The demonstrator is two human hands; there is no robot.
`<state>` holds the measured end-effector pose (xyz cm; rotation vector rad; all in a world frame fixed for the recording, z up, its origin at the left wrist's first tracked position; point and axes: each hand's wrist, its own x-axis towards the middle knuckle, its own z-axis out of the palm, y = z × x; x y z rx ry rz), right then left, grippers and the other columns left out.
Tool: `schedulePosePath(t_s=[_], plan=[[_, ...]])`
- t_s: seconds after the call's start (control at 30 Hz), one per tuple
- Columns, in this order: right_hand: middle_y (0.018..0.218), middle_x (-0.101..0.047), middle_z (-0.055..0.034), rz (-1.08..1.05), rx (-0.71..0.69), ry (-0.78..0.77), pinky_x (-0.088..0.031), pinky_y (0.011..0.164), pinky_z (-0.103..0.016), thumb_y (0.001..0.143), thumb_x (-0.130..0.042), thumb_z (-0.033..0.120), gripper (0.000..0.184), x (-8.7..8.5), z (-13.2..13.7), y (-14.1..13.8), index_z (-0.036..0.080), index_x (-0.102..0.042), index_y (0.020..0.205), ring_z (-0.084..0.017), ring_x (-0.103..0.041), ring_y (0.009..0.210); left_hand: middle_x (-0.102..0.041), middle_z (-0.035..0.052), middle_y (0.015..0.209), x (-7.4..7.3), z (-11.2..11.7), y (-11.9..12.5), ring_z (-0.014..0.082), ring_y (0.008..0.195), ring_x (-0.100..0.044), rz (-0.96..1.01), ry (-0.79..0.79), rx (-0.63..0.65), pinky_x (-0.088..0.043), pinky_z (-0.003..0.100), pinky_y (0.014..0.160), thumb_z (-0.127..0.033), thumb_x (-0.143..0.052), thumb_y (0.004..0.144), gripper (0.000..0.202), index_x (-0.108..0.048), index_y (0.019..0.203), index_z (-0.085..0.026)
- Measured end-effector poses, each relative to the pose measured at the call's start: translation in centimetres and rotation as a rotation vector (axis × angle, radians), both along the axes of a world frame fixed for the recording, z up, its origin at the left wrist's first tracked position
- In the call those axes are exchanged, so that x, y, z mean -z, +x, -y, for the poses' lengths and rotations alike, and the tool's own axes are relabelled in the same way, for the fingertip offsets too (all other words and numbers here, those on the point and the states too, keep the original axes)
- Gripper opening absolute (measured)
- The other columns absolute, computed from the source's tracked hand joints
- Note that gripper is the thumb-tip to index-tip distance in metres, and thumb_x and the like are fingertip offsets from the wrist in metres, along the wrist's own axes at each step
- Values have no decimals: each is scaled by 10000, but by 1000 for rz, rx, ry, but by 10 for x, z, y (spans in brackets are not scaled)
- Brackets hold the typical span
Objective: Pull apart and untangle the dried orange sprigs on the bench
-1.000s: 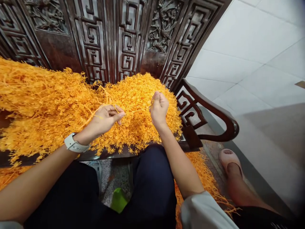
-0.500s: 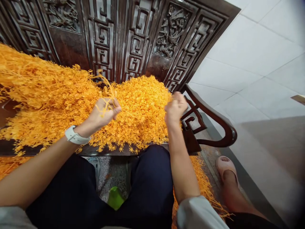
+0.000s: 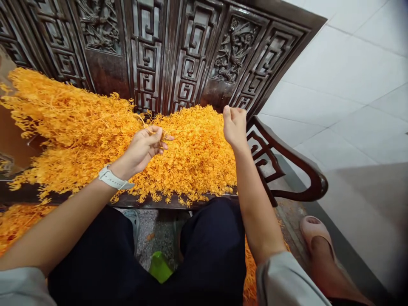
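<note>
A big heap of orange plastic flower sprigs (image 3: 79,140) covers the seat of a dark carved wooden bench (image 3: 178,46). My left hand (image 3: 145,146), with a white watch on the wrist, hovers over the heap and pinches a thin orange sprig (image 3: 159,131) between thumb and fingers. My right hand (image 3: 235,124) is raised over the right side of the heap, near the bench's armrest (image 3: 293,170). Its fingers are curled shut; whether anything sits in them I cannot make out.
More orange sprigs (image 3: 15,221) lie on the floor at the left and beside my right leg. A green object (image 3: 159,267) sits on the floor between my legs. My right foot wears a pink slipper (image 3: 315,233). White floor tiles (image 3: 344,85) spread to the right.
My hands have drawn apart: the right hand rose and shifted right towards the armrest. The left hand now pinches a sprig lower over the heap. The view shifted slightly.
</note>
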<state>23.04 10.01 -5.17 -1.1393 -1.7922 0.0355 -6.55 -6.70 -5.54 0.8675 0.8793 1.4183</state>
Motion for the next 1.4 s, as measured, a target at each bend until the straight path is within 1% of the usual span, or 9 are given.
schedulePosePath(t_s=[0.13, 0.27, 0.5, 0.7, 0.83, 0.9, 1.03, 1.17, 1.4], plan=[[939, -676, -86, -166, -208, -187, -514, 956, -464, 1015, -554, 560, 392, -6, 38, -41, 222, -692, 874, -237, -616, 929, -816, 99, 1175, 2, 1, 5, 106, 779, -790, 176, 4, 59, -625, 185, 667, -216, -711, 1014, 171, -579, 910, -185], [968, -728, -39, -247, -557, -386, -501, 845, -384, 983, -648, 365, 169, 3, 100, -81, 238, -744, 927, -189, -634, 873, -783, 11, 985, 5, 0, 12, 89, 776, -784, 231, -16, -7, -626, 167, 697, -181, -750, 994, 77, -674, 980, -183], [732, -553, 15, -296, -714, -364, -398, 693, -340, 997, -700, 571, 443, 9, 126, -111, 233, -596, 730, -138, -492, 687, -692, -20, 787, 12, 3, 24, 41, 615, -637, 133, -60, -37, -526, 136, 566, -178, -813, 942, 75, -740, 924, -170], [679, -589, 5, -302, -879, -428, -437, 635, -333, 945, -741, 647, 481, -11, 134, -88, 239, -635, 715, -136, -528, 630, -572, -33, 683, 9, -22, -22, 23, 505, -506, 47, -81, -316, -388, 126, 426, 40, -609, 928, 241, -669, 801, -155], [780, -665, -8, -454, -654, -381, -486, 645, -344, 890, -814, 604, 359, -2, 114, -72, 261, -713, 926, -158, -576, 677, -579, -37, 707, 2, -32, -44, 13, 531, -535, 178, -130, -243, -417, 85, 453, -36, -585, 1018, 182, -667, 930, -172], [814, -691, -21, -460, -443, -403, -501, 676, -361, 848, -852, 574, 392, 16, 90, -66, 247, -729, 1027, -179, -600, 714, -584, -38, 727, -2, -29, -37, 3, 534, -545, 210, -112, -174, -415, 68, 462, -87, -570, 1064, 155, -659, 969, -170], [707, -648, -51, -266, -128, -363, -508, 796, -431, 998, -631, 593, 474, 49, 46, -48, 201, -692, 738, -195, -596, 692, -562, -46, 708, -9, -19, -10, -4, 490, -514, 222, -145, -104, -380, 69, 438, -130, -551, 1099, 167, -657, 974, -163], [871, -662, -42, -268, 21, -161, -502, 824, -430, 936, -724, 555, 342, 47, 40, -37, 215, -705, 967, -179, -562, 708, -548, -45, 689, -11, -15, 3, -1, 474, -485, 190, -126, -60, -356, 77, 429, -147, -540, 1108, 197, -664, 956, -162], [793, -661, -10, -113, -704, -370, -428, 731, -345, 1041, -581, 650, 475, 20, 102, -70, 241, -729, 850, -157, -555, 739, -602, -35, 721, -1, -14, 14, 22, 526, -538, 59, -63, 52, -406, 93, 479, -270, -677, 1064, 89, -727, 1080, -198]])
